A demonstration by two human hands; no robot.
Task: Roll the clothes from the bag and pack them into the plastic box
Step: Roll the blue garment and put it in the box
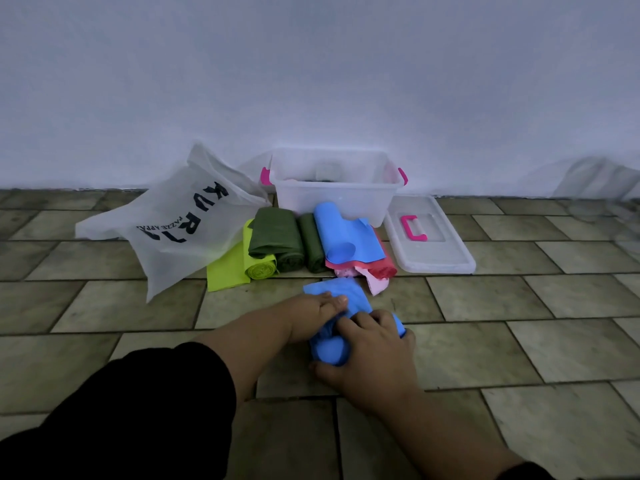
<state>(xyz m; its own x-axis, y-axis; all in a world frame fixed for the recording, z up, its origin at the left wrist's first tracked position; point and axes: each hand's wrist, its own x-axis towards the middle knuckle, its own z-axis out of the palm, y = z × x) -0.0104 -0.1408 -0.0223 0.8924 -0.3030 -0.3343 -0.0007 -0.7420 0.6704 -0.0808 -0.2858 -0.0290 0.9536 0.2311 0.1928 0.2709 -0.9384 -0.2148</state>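
The fingers (363, 322) of the right hand (375, 348) curl over the top of a half-rolled blue cloth (349, 294), with the thumb hooked under the roll's near edge, so this hand grips the roll. The left hand (318, 315) lies at the roll's left end, its fingers fairly straight and pressed flat on the cloth where roll meets the unrolled part. That unrolled flap lies spread on the floor (519, 341) toward the far side, its far edge just short of a pale pink piece (375, 284). A black sleeve (156, 393) covers the left forearm.

Beyond the flap, a row of rolled clothes lies side by side: a yellow-green roll (259, 269) at the left, two dark green rolls (277, 237), a blue roll (337, 233) and a red roll (386, 270) under it at the right. Behind them the plastic box (332, 202) stands open against the wall (311, 81), something dark low inside it. Its lid (436, 258) lies flat on the floor just right of it. The bag (173, 226) slumps at the left, its edge overlapping the yellow-green roll.

Bare tiles run wide to the right of the hands and to their left.
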